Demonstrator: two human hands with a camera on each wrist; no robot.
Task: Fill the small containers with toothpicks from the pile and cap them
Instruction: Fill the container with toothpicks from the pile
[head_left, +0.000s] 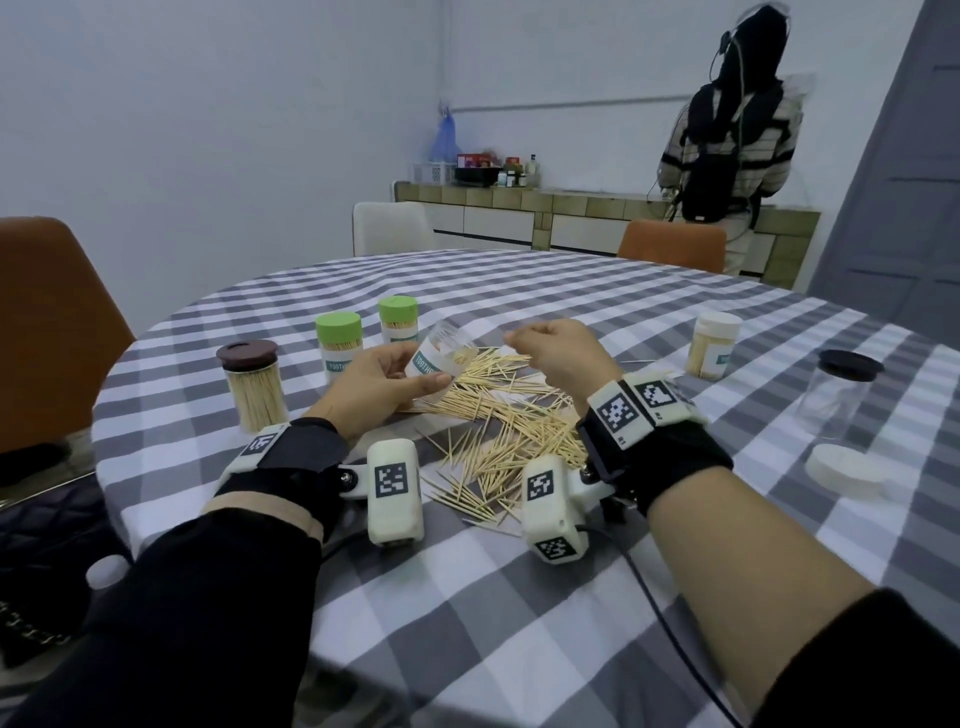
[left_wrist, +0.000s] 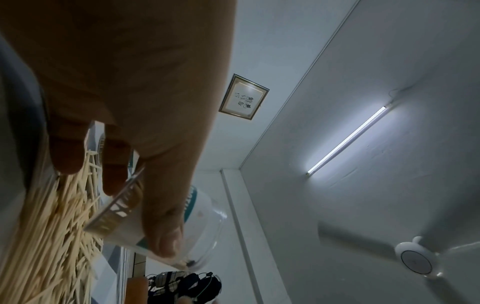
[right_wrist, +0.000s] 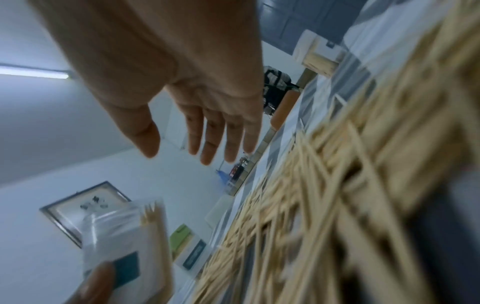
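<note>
Left hand (head_left: 382, 382) grips a tilted, partly filled container (head_left: 441, 353) over the toothpick pile (head_left: 514, 431), right hand (right_wrist: 207, 102) released and empty; further tilt could spill its toothpicks.

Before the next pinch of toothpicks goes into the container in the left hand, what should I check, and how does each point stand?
1. Container gripped: ok. The left hand holds the clear container by its labelled wall.
2. Mouth uncapped and tilted toward the other hand: ok.
3. Room left inside: ok. Only a few toothpicks show at its mouth.
4. Right hand free: ok by the right wrist view, fingers straight and holding nothing.
5. Supply within reach: ok. The toothpick pile lies under both hands.
6. Matching cap: cannot tell. A white cap lies loose at the right.
</note>
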